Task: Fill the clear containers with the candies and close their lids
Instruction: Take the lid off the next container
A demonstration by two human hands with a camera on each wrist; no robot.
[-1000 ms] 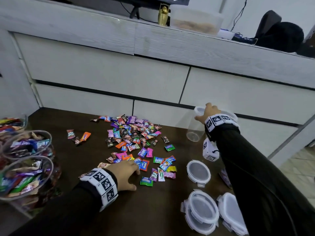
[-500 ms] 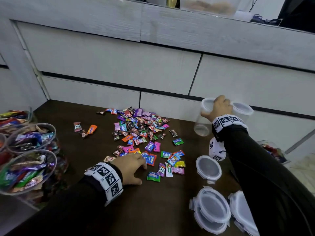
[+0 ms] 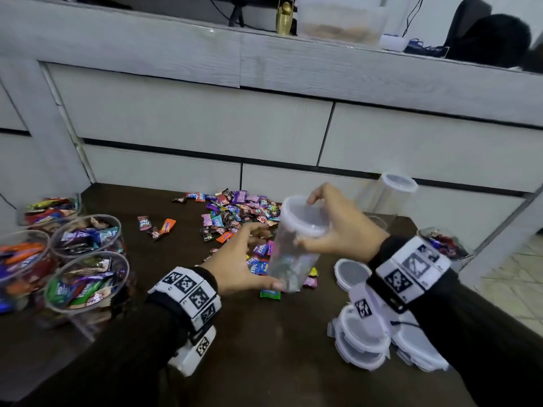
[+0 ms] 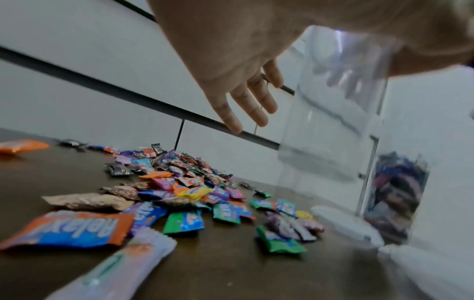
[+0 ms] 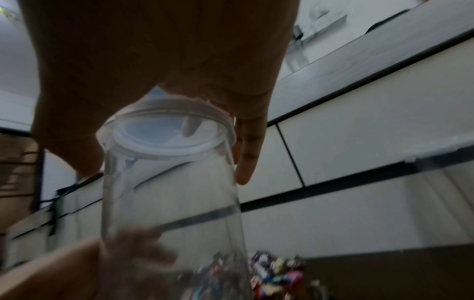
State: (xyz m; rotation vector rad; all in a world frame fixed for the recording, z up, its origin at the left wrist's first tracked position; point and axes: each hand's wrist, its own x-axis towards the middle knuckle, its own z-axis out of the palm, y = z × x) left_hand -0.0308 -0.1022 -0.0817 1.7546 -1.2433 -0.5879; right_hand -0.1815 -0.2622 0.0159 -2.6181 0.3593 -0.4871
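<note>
An empty clear container point(image 3: 293, 257) hangs tilted above the near edge of the candy pile point(image 3: 235, 212). My right hand point(image 3: 332, 227) grips it from above at its white rim. In the right wrist view the fingers point(image 5: 246, 154) curl over the rim of the container point(image 5: 169, 192). My left hand point(image 3: 244, 259) reaches in from the left with straight, spread fingers point(image 4: 241, 97). Its thumb lies by the container's base. The container point(image 4: 328, 121) is blurred in the left wrist view, just right of those fingers. Wrapped candies point(image 4: 179, 182) lie loose on the dark table.
Several open containers full of candies point(image 3: 85, 239) stand at the table's left edge. Loose lids point(image 3: 351, 274) and stacked lids point(image 3: 361, 336) lie at the front right. A second empty container point(image 3: 390, 198) and a filled one point(image 3: 443, 245) stand at the back right, before white drawers point(image 3: 205, 121).
My right hand has lifted the empty container from the back right and carried it left, over the candies. My left hand has risen from the table toward the container's base.
</note>
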